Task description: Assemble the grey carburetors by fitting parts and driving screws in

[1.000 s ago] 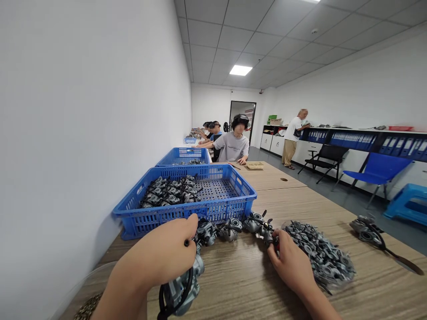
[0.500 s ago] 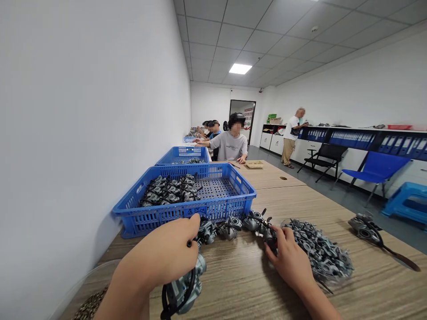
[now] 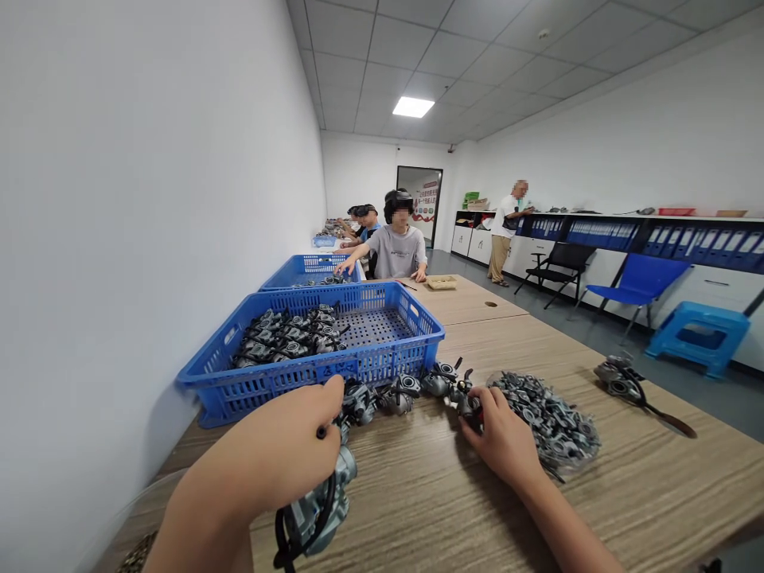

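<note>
Left hand [image 3: 292, 446] wrapped in a grip around a metal part [image 3: 316, 509], with most of that part jutting out below the palm and toward the right. Cannot tell whether in contact with the table [image 3: 406, 501]. Silver-grey and blocky, with a rounded rim at the upper right and a black hose [image 3: 327, 509] looped down across the body; by the thumb, a small black tube end [image 3: 321, 432].

Right hand [image 3: 504, 438] low over the table, thumb and fingers about a dark part [image 3: 469, 406] at the fingertips. Cannot tell whether gripped or merely touched, with much of it hidden.

Between the hands, a row of similar grey parts [image 3: 401, 394] with dark fittings, along the near wall of a blue crate [image 3: 387, 358]. Inside the crate, more such parts packed toward the left, with bare slotted floor to the right. Just beside the right hand, a heap of small metal pieces [image 3: 546, 418]. Farther right, one lone part [image 3: 619, 378] with a long dark strip. Beyond the crate, a second blue crate [image 3: 283, 276] and a seated co-worker [image 3: 399, 251], with one arm stretched over it.
</note>
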{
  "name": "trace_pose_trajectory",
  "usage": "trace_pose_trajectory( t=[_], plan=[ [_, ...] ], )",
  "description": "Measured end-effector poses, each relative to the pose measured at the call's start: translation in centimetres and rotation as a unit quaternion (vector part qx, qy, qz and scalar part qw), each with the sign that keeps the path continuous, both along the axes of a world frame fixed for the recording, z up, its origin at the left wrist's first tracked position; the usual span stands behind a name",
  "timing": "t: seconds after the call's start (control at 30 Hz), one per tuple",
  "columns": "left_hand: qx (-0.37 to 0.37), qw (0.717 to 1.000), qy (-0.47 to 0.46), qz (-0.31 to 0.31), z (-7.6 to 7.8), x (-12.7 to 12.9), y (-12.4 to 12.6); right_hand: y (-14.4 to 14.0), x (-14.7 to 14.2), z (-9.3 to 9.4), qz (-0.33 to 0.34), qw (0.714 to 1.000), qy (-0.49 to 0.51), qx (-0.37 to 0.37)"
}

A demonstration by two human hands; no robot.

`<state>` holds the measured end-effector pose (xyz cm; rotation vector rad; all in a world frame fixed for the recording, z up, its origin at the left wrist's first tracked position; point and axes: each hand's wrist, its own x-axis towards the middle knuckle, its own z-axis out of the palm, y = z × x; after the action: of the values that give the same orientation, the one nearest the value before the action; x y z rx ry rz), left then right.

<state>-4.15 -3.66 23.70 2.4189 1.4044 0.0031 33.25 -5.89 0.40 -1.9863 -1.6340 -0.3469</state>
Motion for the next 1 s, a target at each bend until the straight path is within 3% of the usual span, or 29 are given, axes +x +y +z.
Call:
trace_pose_trajectory(
  t=[0.57, 1.0],
  plan=[
    [-0.001, 1.000, 0.023, -0.005, 0.4, 0.2, -0.1, -0.6, -0.2, 1.2, 0.016, 0.997, 0.072, 0.026],
    [0.006, 1.000, 0.014, -0.008, -0.7, -0.4, 0.7, -0.6, 0.7, 1.6, -0.012, 0.981, 0.168, 0.093]
  ],
)
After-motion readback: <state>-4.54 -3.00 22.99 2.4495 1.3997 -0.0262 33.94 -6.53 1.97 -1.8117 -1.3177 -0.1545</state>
